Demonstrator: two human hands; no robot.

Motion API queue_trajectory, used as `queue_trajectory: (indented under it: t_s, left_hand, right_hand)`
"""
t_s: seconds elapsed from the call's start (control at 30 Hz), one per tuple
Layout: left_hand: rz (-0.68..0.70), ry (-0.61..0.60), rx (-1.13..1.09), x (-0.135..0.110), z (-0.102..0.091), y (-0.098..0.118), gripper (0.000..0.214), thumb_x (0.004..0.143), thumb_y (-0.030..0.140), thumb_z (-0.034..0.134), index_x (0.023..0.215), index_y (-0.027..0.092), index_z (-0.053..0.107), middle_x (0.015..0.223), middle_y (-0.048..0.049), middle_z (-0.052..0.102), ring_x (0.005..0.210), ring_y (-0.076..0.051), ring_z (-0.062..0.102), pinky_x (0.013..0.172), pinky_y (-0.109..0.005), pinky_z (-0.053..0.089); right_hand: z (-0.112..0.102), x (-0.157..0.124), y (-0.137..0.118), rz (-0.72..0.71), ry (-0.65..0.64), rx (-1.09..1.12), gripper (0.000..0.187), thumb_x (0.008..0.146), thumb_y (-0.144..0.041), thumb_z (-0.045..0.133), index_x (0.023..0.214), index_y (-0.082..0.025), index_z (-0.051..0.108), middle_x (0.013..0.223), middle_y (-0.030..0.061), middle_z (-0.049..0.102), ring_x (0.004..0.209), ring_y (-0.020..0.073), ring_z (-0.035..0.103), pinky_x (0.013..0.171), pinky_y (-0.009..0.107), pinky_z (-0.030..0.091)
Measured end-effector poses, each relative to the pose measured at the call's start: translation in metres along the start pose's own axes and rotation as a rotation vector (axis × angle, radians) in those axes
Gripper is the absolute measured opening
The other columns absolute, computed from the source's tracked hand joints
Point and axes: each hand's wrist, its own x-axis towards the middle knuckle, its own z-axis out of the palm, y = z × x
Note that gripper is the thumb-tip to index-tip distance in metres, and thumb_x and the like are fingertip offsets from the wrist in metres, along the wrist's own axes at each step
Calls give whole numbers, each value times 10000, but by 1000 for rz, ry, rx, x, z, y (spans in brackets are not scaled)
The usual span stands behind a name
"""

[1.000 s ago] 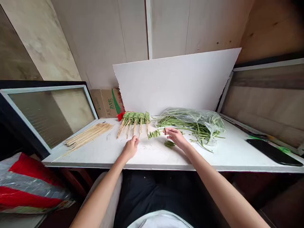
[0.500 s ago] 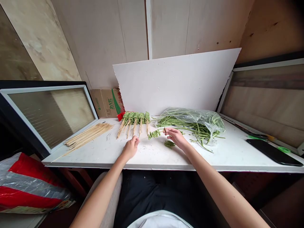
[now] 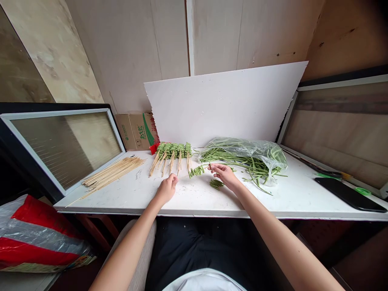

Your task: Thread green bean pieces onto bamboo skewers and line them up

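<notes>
My left hand is closed around the blunt end of a thin wooden skewer, which points right and slightly up. Green bean pieces are threaded in a row along the skewer's far half. At its far end the fingertips of my right hand pinch what looks like another bean piece; the fingers partly hide it. Just below that hand, a small pile of cut bean pieces lies on the white table. Behind my hands lie several finished bean skewers, stacked side by side with their sticks toward me.
Bare skewers are spread at the left. A clear plastic bag of long green beans lies back right. A black phone, scissors and a green tape roll are at the right. A cardboard box and white board stand behind.
Almost nothing differs. Both hands keep their hold, and the threaded bean pieces and skewer stay in nearly the same place.
</notes>
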Motion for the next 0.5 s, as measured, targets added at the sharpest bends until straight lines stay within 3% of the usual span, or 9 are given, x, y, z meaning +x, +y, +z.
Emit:
queue_trajectory:
  t_s: [0.3,0.5]
  left_hand:
    - [-3,8,-7,-1,-2,3,171,1026,298,446,915,235,559,734,-3,615,638,-183,544,623,-271,351]
    - [-20,-18,-16,-1,-4,4,181,1029,273,428,929,227,573,809,-32,673,699,-195,612,634,-273,389]
  right_hand:
    - [-2,1,2,-17,-6,-48,347,828,-577,778,870,-234,808,1051,92,753,840,195,585,698,318,443]
    - [-1,-1,0,-22,-3,-82,367,819,-590,765,866,-229,807,1020,95,756,863,210,606,714,330,458]
